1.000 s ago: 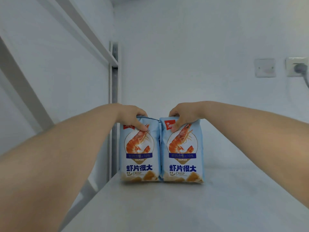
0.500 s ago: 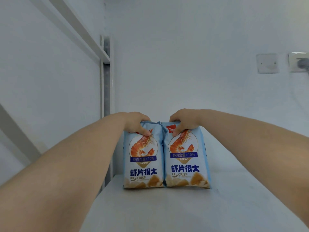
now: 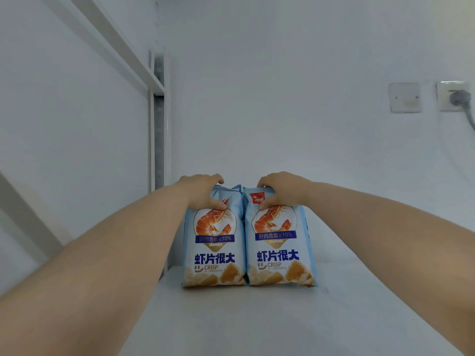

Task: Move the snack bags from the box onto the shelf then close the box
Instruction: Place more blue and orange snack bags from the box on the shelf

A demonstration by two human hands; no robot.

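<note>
The left snack bag (image 3: 214,242) stands upright on the shelf (image 3: 257,317), near the shelf's left edge. The right snack bag (image 3: 279,242) stands just right of it, sides touching. The left hand (image 3: 201,191) grips the left snack bag's top, thumb in front; the right hand (image 3: 281,190) grips the top of its neighbour the same way. A post (image 3: 158,124) rises behind and left of the left snack bag. On the wall behind it, well up to the right, sit a cover plate (image 3: 404,97) and, further right, a socket (image 3: 444,95) with a plug (image 3: 461,97) in it.
</note>
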